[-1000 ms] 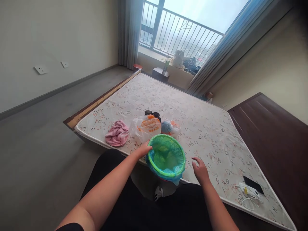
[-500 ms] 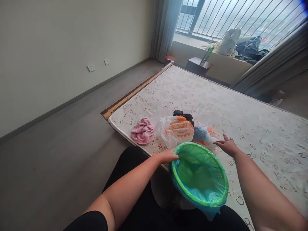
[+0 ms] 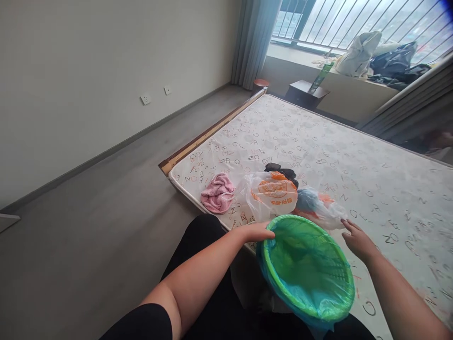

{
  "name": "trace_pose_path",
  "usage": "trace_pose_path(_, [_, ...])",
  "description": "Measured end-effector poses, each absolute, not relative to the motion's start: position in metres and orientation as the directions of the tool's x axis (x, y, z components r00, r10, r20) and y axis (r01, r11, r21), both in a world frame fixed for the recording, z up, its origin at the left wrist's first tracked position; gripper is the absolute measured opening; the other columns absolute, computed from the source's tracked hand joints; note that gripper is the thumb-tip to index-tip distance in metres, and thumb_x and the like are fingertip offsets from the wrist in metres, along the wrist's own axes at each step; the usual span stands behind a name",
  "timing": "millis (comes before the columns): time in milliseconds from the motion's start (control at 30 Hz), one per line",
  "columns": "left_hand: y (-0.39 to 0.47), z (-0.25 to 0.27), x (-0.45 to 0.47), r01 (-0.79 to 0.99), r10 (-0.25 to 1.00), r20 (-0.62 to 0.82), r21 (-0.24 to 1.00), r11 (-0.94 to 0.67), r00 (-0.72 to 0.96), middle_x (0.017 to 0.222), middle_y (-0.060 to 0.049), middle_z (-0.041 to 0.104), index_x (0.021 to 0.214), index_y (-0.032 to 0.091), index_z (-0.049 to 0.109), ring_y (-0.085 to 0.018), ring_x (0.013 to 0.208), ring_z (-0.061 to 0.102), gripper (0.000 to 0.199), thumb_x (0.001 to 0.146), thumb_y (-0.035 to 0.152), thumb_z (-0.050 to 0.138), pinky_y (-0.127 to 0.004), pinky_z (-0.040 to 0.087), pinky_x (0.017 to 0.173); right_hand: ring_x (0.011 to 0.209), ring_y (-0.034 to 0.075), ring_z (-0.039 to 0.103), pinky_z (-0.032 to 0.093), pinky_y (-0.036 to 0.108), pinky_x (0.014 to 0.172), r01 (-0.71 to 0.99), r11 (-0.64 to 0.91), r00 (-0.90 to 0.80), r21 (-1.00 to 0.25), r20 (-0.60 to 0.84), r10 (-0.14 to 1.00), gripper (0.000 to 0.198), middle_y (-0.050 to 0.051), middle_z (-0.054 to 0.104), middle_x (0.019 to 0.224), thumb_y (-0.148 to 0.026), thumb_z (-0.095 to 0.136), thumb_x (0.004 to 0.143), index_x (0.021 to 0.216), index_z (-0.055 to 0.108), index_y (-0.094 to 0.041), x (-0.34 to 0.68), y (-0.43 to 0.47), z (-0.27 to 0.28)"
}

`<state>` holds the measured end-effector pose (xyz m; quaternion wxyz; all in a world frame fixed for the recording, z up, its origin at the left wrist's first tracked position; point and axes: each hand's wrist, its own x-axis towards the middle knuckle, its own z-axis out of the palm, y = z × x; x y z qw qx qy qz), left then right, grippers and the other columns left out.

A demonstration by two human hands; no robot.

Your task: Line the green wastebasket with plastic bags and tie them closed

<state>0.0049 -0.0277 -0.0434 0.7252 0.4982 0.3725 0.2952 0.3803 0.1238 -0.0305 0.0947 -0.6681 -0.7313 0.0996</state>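
Observation:
My left hand (image 3: 257, 231) grips the rim of a green wastebasket (image 3: 274, 278), thumb over the edge. A thin blue-green plastic liner (image 3: 300, 269) covers its inside and folds over the rim. The basket is tilted above my lap. At the mattress's near side, my right hand (image 3: 358, 240) has its fingertips on the end of a whitish plastic bag (image 3: 329, 212) with bluish and orange parts. Beside it lie a clear plastic bag with orange print (image 3: 276, 191), a black bundle (image 3: 283, 171) and a crumpled pink cloth (image 3: 218, 193).
The letter-patterned mattress (image 3: 314, 137) has a wooden edge board (image 3: 212, 134) on its left. Beyond are a dark bedside table (image 3: 304, 94), a reddish round-topped object (image 3: 261, 83) and bags (image 3: 361, 54) on the windowsill. Grey floor (image 3: 106, 208) runs along the wall.
The view has shifted, moving everything rightward in the picture. My right hand has come lower and to the right, and the whitish bag's end appears drawn out with it. My left hand keeps its grip.

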Motion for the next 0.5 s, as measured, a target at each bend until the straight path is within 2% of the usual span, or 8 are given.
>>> trace_pose_path(67, [-0.029, -0.04, 0.005, -0.045, 0.809, -0.229, 0.953, 0.3, 0.541, 0.113, -0.009, 0.072, 0.125, 0.016, 0.065, -0.03, 0.105, 0.067, 0.06, 0.066, 0.016, 0.058, -0.046, 0.055, 0.095, 0.142, 0.025, 0.049, 0.04, 0.03, 0.109, 0.938, 0.012, -0.034, -0.347, -0.056, 0.998, 0.05, 0.024, 0.056, 0.148, -0.012, 0.046, 0.091, 0.136, 0.068, -0.005, 0.394, 0.098, 0.005])
trace_pose_path(100, [-0.03, -0.037, 0.005, -0.049, 0.814, -0.214, 0.957, 0.285, 0.54, 0.113, -0.009, 0.072, 0.125, 0.016, 0.065, -0.03, 0.107, 0.066, 0.06, 0.066, 0.016, 0.057, -0.046, 0.054, 0.096, 0.146, 0.025, 0.045, 0.036, 0.031, 0.114, 0.922, -0.019, 0.002, -0.386, -0.043, 0.999, 0.051, 0.021, 0.053, 0.151, -0.017, 0.047, 0.093, 0.14, 0.065, -0.009, 0.399, 0.081, 0.024])
trace_pose_path(167, [-0.033, -0.031, 0.006, -0.066, 0.823, -0.189, 0.962, 0.264, 0.535, 0.113, -0.009, 0.073, 0.124, 0.015, 0.066, -0.031, 0.111, 0.065, 0.059, 0.066, 0.015, 0.057, -0.046, 0.054, 0.098, 0.147, 0.024, 0.044, 0.031, 0.032, 0.12, 0.894, -0.04, 0.069, -0.447, 0.049, 0.996, 0.05, 0.009, 0.053, 0.154, -0.034, 0.053, 0.095, 0.142, 0.064, -0.021, 0.404, 0.042, 0.064])
trace_pose_path(233, [-0.036, -0.026, 0.007, -0.074, 0.833, -0.188, 0.962, 0.263, 0.52, 0.114, -0.009, 0.074, 0.125, 0.015, 0.066, -0.032, 0.112, 0.064, 0.059, 0.066, 0.015, 0.057, -0.044, 0.054, 0.098, 0.144, 0.023, 0.047, 0.031, 0.03, 0.121, 0.851, -0.07, 0.168, -0.52, 0.143, 0.975, 0.048, 0.005, 0.056, 0.152, -0.04, 0.056, 0.093, 0.137, 0.068, -0.025, 0.401, -0.002, 0.102])
trace_pose_path(367, [-0.043, -0.023, 0.012, -0.061, 0.852, -0.19, 0.966, 0.25, 0.487, 0.118, -0.009, 0.073, 0.126, 0.016, 0.065, -0.031, 0.112, 0.064, 0.06, 0.067, 0.016, 0.056, -0.042, 0.053, 0.098, 0.142, 0.025, 0.051, 0.034, 0.034, 0.122, 0.793, -0.051, 0.3, -0.607, 0.315, 0.901, 0.044, 0.005, 0.06, 0.148, -0.043, 0.061, 0.091, 0.128, 0.073, -0.022, 0.388, -0.084, 0.156])
trace_pose_path(500, [-0.049, -0.027, 0.016, -0.056, 0.87, -0.189, 0.969, 0.24, 0.455, 0.115, -0.008, 0.074, 0.123, 0.016, 0.066, -0.031, 0.111, 0.064, 0.057, 0.067, 0.016, 0.057, -0.041, 0.053, 0.098, 0.138, 0.03, 0.054, 0.039, 0.049, 0.12, 0.749, -0.023, 0.401, -0.662, 0.426, 0.811, 0.046, 0.01, 0.061, 0.146, -0.046, 0.065, 0.09, 0.126, 0.072, -0.017, 0.382, -0.141, 0.187])
